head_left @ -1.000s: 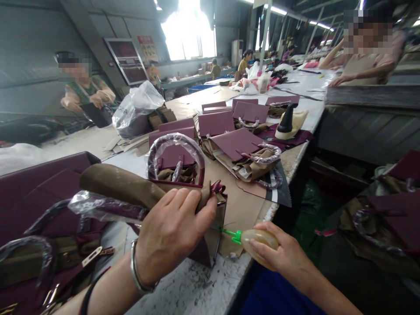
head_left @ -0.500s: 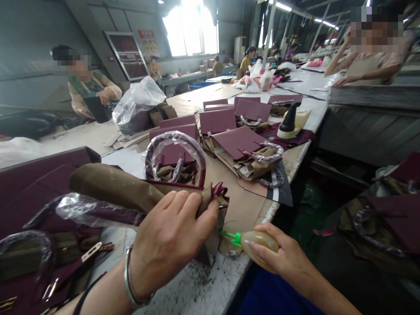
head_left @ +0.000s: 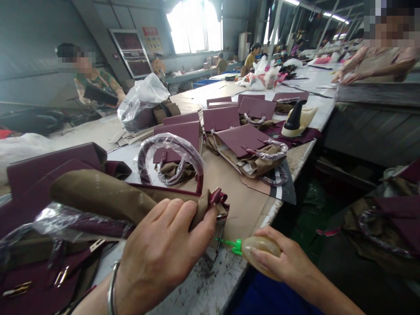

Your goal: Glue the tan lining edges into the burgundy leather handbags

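My left hand (head_left: 167,249) is closed round the top edge of a handbag (head_left: 111,192) in maroon and olive, pinching its folded fabric near the corner. Clear plastic wraps the bag's arched handle (head_left: 144,164). In my right hand (head_left: 288,260) is a squeeze bottle (head_left: 259,251), rounded and yellowish, lying on its side. Its green nozzle (head_left: 235,246) points left at the end of the bag, close below my left fingers. Whether the tip touches the bag I cannot tell. My left hand hides much of the bag's body.
Several maroon bags (head_left: 241,140) stand along the worktable (head_left: 210,293). A cream container with a black cone-shaped top (head_left: 293,119) is near the right edge. More bag parts (head_left: 42,280) lie at left. Co-workers stand at far left and right; another bag (head_left: 390,223) sits lower right.
My left hand and the bag have shifted slightly left and down in view. The bottle stays at the bag's end. The co-worker at right has lowered a raised hand.
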The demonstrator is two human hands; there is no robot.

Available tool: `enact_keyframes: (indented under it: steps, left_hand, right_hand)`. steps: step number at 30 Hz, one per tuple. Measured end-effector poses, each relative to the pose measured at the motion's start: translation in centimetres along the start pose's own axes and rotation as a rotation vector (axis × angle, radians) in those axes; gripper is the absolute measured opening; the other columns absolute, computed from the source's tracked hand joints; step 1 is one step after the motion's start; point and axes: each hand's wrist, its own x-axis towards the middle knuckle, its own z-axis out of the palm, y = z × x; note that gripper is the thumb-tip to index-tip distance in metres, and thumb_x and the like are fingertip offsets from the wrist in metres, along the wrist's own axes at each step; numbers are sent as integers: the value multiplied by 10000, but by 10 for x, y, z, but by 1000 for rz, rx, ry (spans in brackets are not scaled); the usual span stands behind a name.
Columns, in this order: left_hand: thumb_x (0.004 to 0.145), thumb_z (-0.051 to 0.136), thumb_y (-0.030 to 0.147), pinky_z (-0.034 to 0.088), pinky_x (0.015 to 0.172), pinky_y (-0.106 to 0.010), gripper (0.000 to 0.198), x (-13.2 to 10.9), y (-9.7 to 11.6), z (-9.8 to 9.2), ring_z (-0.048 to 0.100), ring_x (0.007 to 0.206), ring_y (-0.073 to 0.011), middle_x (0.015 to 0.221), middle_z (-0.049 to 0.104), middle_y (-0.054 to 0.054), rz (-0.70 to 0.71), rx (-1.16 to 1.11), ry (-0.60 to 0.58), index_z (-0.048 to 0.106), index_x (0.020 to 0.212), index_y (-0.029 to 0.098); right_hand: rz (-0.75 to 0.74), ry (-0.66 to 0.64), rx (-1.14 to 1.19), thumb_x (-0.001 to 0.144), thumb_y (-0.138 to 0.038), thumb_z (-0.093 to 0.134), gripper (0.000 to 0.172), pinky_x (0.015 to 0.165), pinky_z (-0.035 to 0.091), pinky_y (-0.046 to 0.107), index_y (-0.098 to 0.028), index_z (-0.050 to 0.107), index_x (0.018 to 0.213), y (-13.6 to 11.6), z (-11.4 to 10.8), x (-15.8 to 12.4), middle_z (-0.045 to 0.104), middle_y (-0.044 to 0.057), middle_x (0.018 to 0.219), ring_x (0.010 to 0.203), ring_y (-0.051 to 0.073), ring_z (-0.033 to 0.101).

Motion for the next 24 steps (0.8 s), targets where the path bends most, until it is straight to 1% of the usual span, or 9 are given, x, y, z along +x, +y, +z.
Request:
enact_keyframes:
  steps: [5, 7, 12, 16, 21, 24]
  left_hand:
    - [916, 325, 138, 421, 525, -317, 266, -7, 2, -6, 539, 626, -185, 715, 541, -65, -1, -18, -4, 568, 1022, 112]
    - [918, 316, 134, 403, 523, -311, 279, -10, 3, -8, 539, 630, -187, 713, 537, -65, 10, -30, -12, 574, 1021, 111]
    - [915, 330, 126, 377, 555, -313, 285, -18, 4, -11, 528, 652, -185, 740, 541, -69, -14, -60, -22, 590, 1032, 123]
    - [919, 334, 140, 348, 573, -312, 283, -25, 6, -14, 516, 674, -186, 744, 529, -67, -26, -68, -18, 594, 1033, 127]
    - [929, 306, 147, 329, 613, -315, 297, -33, 11, -14, 483, 681, -170, 765, 512, -56, -64, -80, 3, 581, 1041, 130]
    - [931, 307, 153, 328, 645, -321, 295, -37, 13, -12, 477, 702, -169, 792, 509, -51, -89, -94, 10, 567, 1070, 137]
  right_hand:
    - [2, 78, -40, 766, -422, 520, 309, 681, 434, 289, -194, 548, 974, 2, -6, 5, 615, 16, 862, 751, 188, 577]
    - [-12, 89, -45, 768, -444, 510, 327, 687, 431, 291, -188, 544, 970, 1, -7, 5, 613, 25, 883, 766, 192, 571]
    - [37, 5, -11, 744, -439, 497, 342, 622, 421, 280, -181, 539, 964, -3, -6, 0, 618, 27, 822, 705, 187, 564]
    - [52, -36, -1, 726, -431, 493, 347, 618, 422, 280, -172, 540, 952, -3, -1, -4, 613, 27, 783, 698, 189, 558]
    - [46, -57, -9, 729, -412, 496, 322, 634, 417, 278, -176, 539, 944, -5, 2, -6, 606, 20, 781, 699, 182, 553]
    - [32, -23, -18, 741, -437, 499, 339, 659, 420, 286, -178, 537, 956, -6, -1, -4, 607, 23, 810, 723, 187, 558]
